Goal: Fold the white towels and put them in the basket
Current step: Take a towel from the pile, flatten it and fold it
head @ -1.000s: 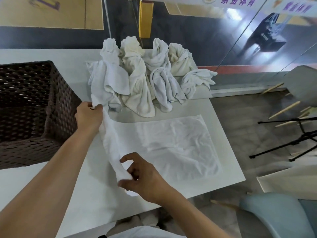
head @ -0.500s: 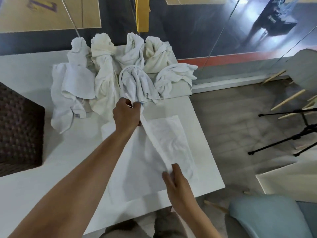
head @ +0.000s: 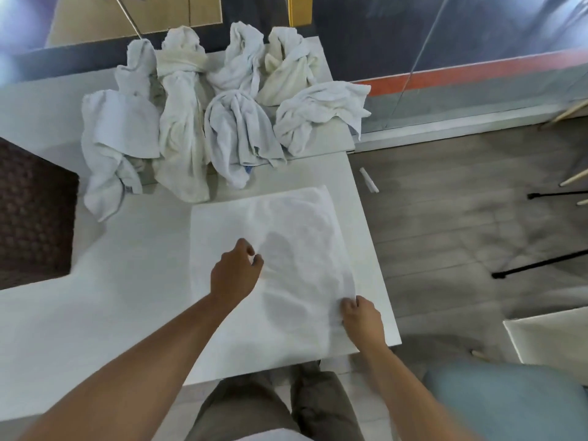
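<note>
Wrinkled cloth towel [head: 286,249], matt table [head: 95,313], woven basket [head: 35,211]

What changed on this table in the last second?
Both hands carried the left edge of the flat white towel rightward, folding it in half. The right hand pinches the near right corner; the left hand quit the far corner. Crumpled white towels and dark wicker basket stayed.

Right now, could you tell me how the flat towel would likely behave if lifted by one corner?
Probably floppy: the flat towel lies thin and wrinkled, and its edge curls up where the right hand pinches it. Likely light, since that pinch alone lifts the edge. Pushed, it would probably bunch like the pile behind.
</note>
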`<state>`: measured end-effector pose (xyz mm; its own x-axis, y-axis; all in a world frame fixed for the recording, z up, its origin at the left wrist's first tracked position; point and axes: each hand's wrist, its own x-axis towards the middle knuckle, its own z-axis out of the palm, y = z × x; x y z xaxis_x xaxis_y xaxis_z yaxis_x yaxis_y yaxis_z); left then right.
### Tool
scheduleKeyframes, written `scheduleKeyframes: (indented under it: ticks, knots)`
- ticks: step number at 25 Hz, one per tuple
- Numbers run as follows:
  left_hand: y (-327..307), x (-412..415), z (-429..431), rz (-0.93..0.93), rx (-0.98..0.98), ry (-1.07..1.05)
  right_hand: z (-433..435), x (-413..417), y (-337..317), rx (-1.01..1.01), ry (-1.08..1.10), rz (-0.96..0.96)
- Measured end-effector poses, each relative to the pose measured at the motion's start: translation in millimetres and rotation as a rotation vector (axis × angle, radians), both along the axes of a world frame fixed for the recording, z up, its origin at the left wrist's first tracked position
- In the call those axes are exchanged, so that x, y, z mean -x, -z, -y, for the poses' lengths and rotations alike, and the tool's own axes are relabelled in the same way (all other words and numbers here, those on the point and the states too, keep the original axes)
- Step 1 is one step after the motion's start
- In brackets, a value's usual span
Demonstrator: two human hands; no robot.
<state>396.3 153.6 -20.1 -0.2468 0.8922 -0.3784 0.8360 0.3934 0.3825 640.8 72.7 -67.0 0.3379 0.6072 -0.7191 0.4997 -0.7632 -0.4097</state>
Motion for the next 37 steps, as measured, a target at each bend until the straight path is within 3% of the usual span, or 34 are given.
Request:
scheduleKeyframes:
  ticks: [5, 9, 14, 18, 24, 30, 33, 35, 37]
  knots:
    - [36.0, 84.9, 97.1, -0.081, 0.233, -0.286, 11.3, -5.4, 0.0, -0.151, 0.041, 0.052]
    - [50.5, 95.7, 124.3, 0.082, 0.294, -0.546, 4.2, 5.4, 0.5, -0.146, 0.206, -0.03]
    - [56.2, 100.2, 123.5, 0.243, 0.272, -0.541, -3.7, 5.4, 7.7, 0.03, 0.198, -0.076]
    - [46.0, 113.5, 139.8, 0.577, 0.267, -0.699, 6.1, 10.1, 7.5, 0.05, 0.251, -0.155]
    - [14.8, 136.9, 171.2, 0.724, 0.171, -0.733, 54.5, 31.8, -4.9, -0.125, 0.351, -0.147]
    - [-9.7, 168.1, 206.4, 0.71, 0.245, -0.428, 110.6, 58.1, -29.7, -0.337, 0.526, -0.377]
    - [-13.2, 181.2, 218.6, 0.774, 0.293, -0.553, 120.6, 61.7, -39.9, -0.329, 0.636, -0.41]
    - [-18.4, 189.1, 218.6, 0.908, 0.29, -0.705, 116.3, 62.6, -52.7, -0.318, 0.745, -0.503]
    - [-24.6, 192.5, 211.4, 1.008, 0.276, -0.724, 101.7, 63.2, -66.0, -0.342, 0.796, -0.573]
